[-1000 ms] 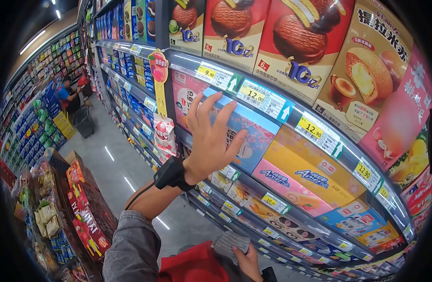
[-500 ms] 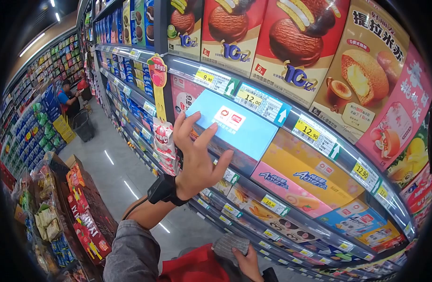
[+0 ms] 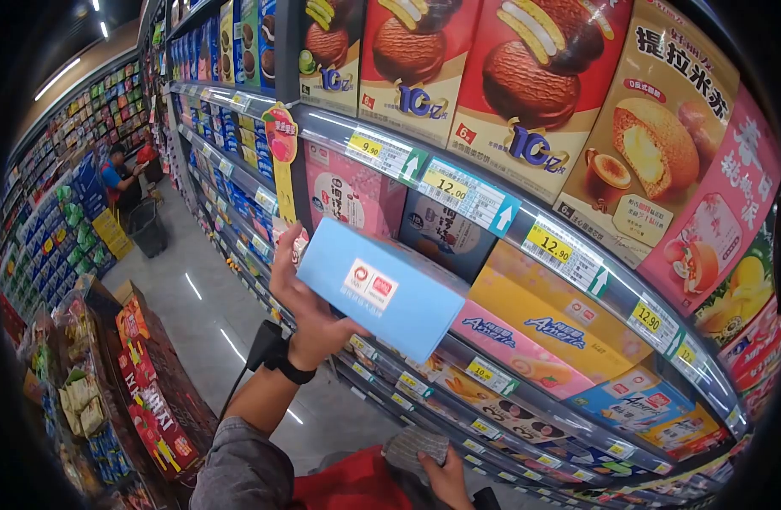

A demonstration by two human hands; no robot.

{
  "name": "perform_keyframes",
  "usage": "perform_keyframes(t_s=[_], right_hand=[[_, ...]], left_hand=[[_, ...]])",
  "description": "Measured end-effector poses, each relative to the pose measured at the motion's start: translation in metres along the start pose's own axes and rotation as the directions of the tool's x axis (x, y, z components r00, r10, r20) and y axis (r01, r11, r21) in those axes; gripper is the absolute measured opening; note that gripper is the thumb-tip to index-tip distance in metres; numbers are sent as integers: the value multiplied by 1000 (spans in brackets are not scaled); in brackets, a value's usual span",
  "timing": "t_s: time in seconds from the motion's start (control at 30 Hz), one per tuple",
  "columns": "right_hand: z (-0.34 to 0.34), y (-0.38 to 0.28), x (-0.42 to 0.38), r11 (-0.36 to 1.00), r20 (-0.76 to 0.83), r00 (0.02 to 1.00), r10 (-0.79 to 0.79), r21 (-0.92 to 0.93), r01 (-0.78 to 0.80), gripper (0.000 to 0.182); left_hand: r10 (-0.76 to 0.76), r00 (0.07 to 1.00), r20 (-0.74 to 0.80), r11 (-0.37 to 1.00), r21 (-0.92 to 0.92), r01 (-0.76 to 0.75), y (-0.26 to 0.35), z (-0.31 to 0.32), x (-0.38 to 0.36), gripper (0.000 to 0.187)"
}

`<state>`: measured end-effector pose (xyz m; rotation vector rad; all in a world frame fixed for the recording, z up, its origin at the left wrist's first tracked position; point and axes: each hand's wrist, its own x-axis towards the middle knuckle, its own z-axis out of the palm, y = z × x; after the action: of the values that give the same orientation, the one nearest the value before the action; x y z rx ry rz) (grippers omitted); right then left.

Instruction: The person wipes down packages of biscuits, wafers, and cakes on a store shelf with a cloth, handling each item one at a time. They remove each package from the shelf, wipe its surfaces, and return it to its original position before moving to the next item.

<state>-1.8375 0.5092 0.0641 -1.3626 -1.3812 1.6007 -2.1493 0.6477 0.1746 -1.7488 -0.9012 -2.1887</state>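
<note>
My left hand (image 3: 312,325) is wrapped round a light blue cardboard box (image 3: 335,255), gripping it by its left end and lower side. The box is tilted in front of the shelf, with its logo end towards me. Behind it, a pink box (image 3: 344,191) and a dark blue box (image 3: 446,234) stand on the shelf. Low in the view, my right hand (image 3: 447,478) is closed on a grey, striped folded cloth (image 3: 414,448), held by its edge near a red garment. Most of the fingers of that hand are hidden.
Yellow Ameria boxes (image 3: 560,302) sit to the right on the same shelf. A price rail (image 3: 501,212) runs above, under large red cake boxes (image 3: 535,85). On the left stand stacked snack cartons (image 3: 157,399). A person (image 3: 123,178) is by a dark bin (image 3: 147,228) down the aisle.
The light blue box has come out of the shelf towards me and to the left. My left hand has gone from touching its front to gripping it. My right hand has barely moved.
</note>
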Motion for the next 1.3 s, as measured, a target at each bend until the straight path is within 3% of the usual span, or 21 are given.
perform_keyframes(t_s=[0.07, 0.13, 0.2, 0.23, 0.33, 0.37, 0.47, 0.57, 0.77, 0.87, 1.1, 1.2, 1.23, 1.3], right_hand=[[-1, 2, 3, 1000, 4, 1000, -4, -2, 4, 29], [0, 5, 6, 1000, 8, 1000, -10, 3, 10, 29], [1, 7, 8, 1000, 11, 1000, -15, 7, 15, 29], [2, 8, 9, 1000, 12, 1000, -17, 12, 16, 29], [4, 10, 13, 1000, 12, 1000, -25, 13, 25, 29], [6, 10, 15, 999, 12, 1000, -29, 15, 28, 29], [9, 12, 17, 999, 13, 999, -34, 18, 33, 29], [12, 14, 20, 999, 15, 999, -40, 22, 40, 29], [13, 13, 25, 998, 8, 999, -52, 31, 52, 29], [13, 14, 26, 998, -2, 998, -55, 36, 55, 29], [5, 24, 28, 996, -38, 996, -85, 25, 86, 29], [0, 14, 30, 992, -18, 1000, -23, 122, 25, 28], [-1, 24, 40, 984, -30, 992, -122, 129, 125, 30], [-13, 20, 45, 984, -44, 999, 2, 177, 5, 32]], left_hand=[[-159, 983, 92, 980, -109, 169, 2, -11, 3, 140], [-361, 896, 259, 928, 0, 373, 2, -31, 8, 151], [-462, 762, 454, 841, -47, 538, 9, -43, 25, 147], [-434, 763, 478, 821, -139, 554, 7, -47, 23, 133], [-524, 573, 630, 796, 123, 592, 9, -68, 34, 115], [-377, 673, 637, 883, 28, 468, 17, -72, 35, 95], [-396, 653, 646, 885, 79, 459, 30, -76, 37, 81], [-442, 656, 612, 840, 26, 542, 36, -75, 33, 75], [-412, 687, 598, 801, -121, 586, 37, -80, 26, 77], [-413, 694, 590, 827, -76, 557, 46, -87, 22, 75], [-411, 774, 482, 817, -182, 547, 90, -112, -18, 76], [-419, 793, 442, 821, -188, 539, 113, -118, -29, 72], [-433, 785, 443, 805, -202, 557, 116, -123, -33, 68], [-434, 749, 502, 799, -171, 577, 125, -131, -36, 69]])
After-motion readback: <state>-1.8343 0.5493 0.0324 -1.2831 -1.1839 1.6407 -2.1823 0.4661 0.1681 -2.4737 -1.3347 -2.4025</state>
